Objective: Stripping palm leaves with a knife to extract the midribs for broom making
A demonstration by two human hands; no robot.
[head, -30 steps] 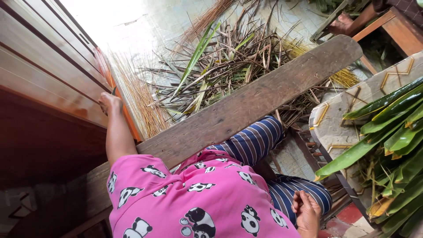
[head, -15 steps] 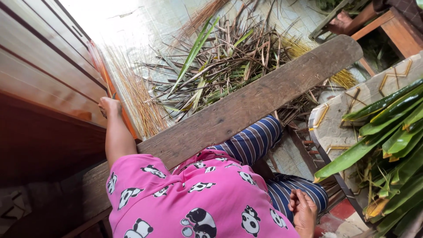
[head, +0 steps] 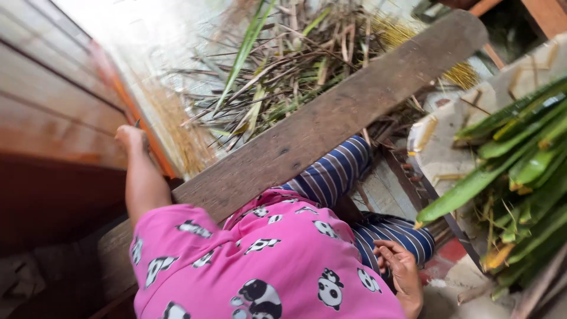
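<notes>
view swung and blurred against a second ago; whole scene shifted up and left, body leaning. left hand [head: 131,139] a little lower-left than before, arm stretched out straight, fist closed round a thin dark item poking above the knuckles, too small to identify, pressed against the orange edge of the reddish wooden panel [head: 53,118]. right hand [head: 401,273] now turned more palm-up on the blue striped trouser leg [head: 336,174], fingers loosely curled, half open, holding nothing. long weathered grey-brown wooden plank [head: 331,124] across lap. heap of dry brown and green leaf strips [head: 283,71] beyond. fresh green long leaves [head: 520,159] at right, untouched.
</notes>
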